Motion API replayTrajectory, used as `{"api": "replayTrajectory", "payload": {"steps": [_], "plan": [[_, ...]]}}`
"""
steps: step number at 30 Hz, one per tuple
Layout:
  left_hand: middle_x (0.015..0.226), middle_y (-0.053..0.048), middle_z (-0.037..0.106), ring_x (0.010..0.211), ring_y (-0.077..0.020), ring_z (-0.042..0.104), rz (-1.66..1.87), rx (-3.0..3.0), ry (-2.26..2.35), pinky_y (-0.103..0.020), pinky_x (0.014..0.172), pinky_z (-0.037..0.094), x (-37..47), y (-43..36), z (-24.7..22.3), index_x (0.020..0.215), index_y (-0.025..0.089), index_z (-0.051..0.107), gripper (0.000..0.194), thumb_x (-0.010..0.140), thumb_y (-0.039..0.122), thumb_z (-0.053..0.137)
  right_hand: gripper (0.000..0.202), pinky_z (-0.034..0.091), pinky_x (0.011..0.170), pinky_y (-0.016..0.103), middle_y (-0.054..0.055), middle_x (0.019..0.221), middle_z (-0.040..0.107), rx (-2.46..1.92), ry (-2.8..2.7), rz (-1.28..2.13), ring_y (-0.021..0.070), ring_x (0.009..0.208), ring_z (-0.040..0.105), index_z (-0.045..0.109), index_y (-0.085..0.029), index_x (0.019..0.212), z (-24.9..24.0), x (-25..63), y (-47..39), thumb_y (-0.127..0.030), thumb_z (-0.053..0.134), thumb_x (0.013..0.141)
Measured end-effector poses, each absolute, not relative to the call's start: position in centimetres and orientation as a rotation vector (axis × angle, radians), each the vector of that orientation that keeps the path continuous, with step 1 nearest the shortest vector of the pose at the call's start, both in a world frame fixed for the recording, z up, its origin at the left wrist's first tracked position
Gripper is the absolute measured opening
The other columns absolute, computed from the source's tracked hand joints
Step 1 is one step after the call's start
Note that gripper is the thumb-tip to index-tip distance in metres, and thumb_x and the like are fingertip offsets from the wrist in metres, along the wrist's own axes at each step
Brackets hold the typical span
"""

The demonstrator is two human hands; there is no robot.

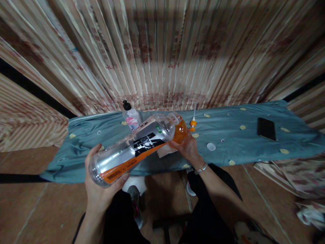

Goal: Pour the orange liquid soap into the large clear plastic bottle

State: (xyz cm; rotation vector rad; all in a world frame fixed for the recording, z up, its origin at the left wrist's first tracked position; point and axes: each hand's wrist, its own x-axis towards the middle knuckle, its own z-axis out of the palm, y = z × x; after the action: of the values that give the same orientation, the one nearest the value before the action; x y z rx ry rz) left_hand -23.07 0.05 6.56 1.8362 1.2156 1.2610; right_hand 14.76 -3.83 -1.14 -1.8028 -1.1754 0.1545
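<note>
My left hand (100, 193) is wrapped round the base of a large clear plastic bottle (122, 157) with a silver, black and orange label. The bottle is tilted, its neck pointing up and to the right. At its mouth is a small orange translucent bottle (180, 130), gripped by my right hand (189, 149). The two mouths look close together, but I cannot tell whether they touch. Behind them, an orange and white pump head (193, 123) with a thin tube rests on the cloth. Something pale (166, 150) lies partly hidden beneath the bottles.
A blue-green cloth (223, 132) covers the narrow table. Toward the back left stands a clear bottle with a black cap (132, 117). A white disc (211, 146) and a dark phone-like slab (266, 128) lie on the right. Striped curtains (162, 51) hang behind the table.
</note>
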Motion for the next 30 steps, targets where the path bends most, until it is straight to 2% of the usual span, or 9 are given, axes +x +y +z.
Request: {"api": "replayTrajectory", "payload": {"steps": [4,11,15,19,22,26,30], "plan": [[0.129,-0.009,0.085,0.108,-0.0418,0.088,1.266,1.834,1.224,-0.055,0.093,0.078,-23.0,0.1,6.5,0.165,0.032,0.068,0.115,0.062,0.054,0.112,0.099,0.072,0.118,0.065,0.018,0.149,0.086,-1.787,-1.173,0.155,0.0450,0.137,0.086,0.068,-0.026,0.168,-1.2,14.8,-3.8,-0.056,0.103,0.081],[0.124,-0.008,0.085,0.103,-0.0380,0.087,1.404,1.807,1.270,-0.051,0.090,0.075,-21.6,-0.5,7.0,0.160,0.030,0.073,0.115,0.058,0.069,0.110,0.096,0.072,0.118,0.061,0.019,0.144,0.089,-1.802,-1.150,0.150,0.0423,0.133,0.087,0.070,-0.022,0.161,-1.3,14.7,-3.8,-0.058,0.105,0.078],[0.129,-0.008,0.085,0.109,-0.0389,0.086,1.337,1.792,1.246,-0.051,0.093,0.075,-21.2,-0.8,7.0,0.164,0.036,0.072,0.109,0.065,0.064,0.110,0.096,0.073,0.115,0.061,0.019,0.142,0.089,-1.797,-1.143,0.136,0.0445,0.130,0.088,0.071,-0.023,0.160,-1.7,14.8,-3.8,-0.061,0.105,0.078],[0.125,-0.007,0.084,0.103,-0.0379,0.085,1.414,1.771,1.255,-0.051,0.089,0.075,-21.4,-0.6,6.7,0.161,0.033,0.072,0.114,0.060,0.069,0.110,0.092,0.073,0.115,0.063,0.016,0.143,0.088,-1.806,-1.151,0.140,0.0459,0.133,0.087,0.070,-0.028,0.163,-1.7,14.8,-3.8,-0.061,0.101,0.083],[0.125,-0.007,0.084,0.104,-0.0394,0.086,1.324,1.813,1.240,-0.052,0.090,0.075,-21.5,-0.5,6.9,0.161,0.033,0.072,0.115,0.058,0.062,0.112,0.093,0.072,0.116,0.066,0.015,0.143,0.087,-1.809,-1.167,0.156,0.0451,0.135,0.086,0.067,-0.030,0.166,-1.5,14.8,-3.8,-0.062,0.099,0.084],[0.128,-0.008,0.083,0.109,-0.0411,0.086,1.329,1.797,1.261,-0.055,0.094,0.075,-21.4,-0.7,7.4,0.165,0.032,0.069,0.111,0.066,0.063,0.109,0.095,0.071,0.117,0.068,0.016,0.145,0.086,-1.805,-1.182,0.167,0.0444,0.136,0.086,0.066,-0.029,0.166,-1.4,14.9,-3.9,-0.064,0.098,0.084],[0.125,-0.008,0.084,0.106,-0.0424,0.088,1.317,1.800,1.247,-0.055,0.089,0.077,-21.7,-0.5,7.4,0.161,0.034,0.070,0.110,0.062,0.062,0.110,0.095,0.072,0.117,0.065,0.018,0.146,0.087,-1.794,-1.178,0.149,0.0427,0.134,0.086,0.068,-0.026,0.163,-1.5,14.8,-3.8,-0.067,0.099,0.083]]}}
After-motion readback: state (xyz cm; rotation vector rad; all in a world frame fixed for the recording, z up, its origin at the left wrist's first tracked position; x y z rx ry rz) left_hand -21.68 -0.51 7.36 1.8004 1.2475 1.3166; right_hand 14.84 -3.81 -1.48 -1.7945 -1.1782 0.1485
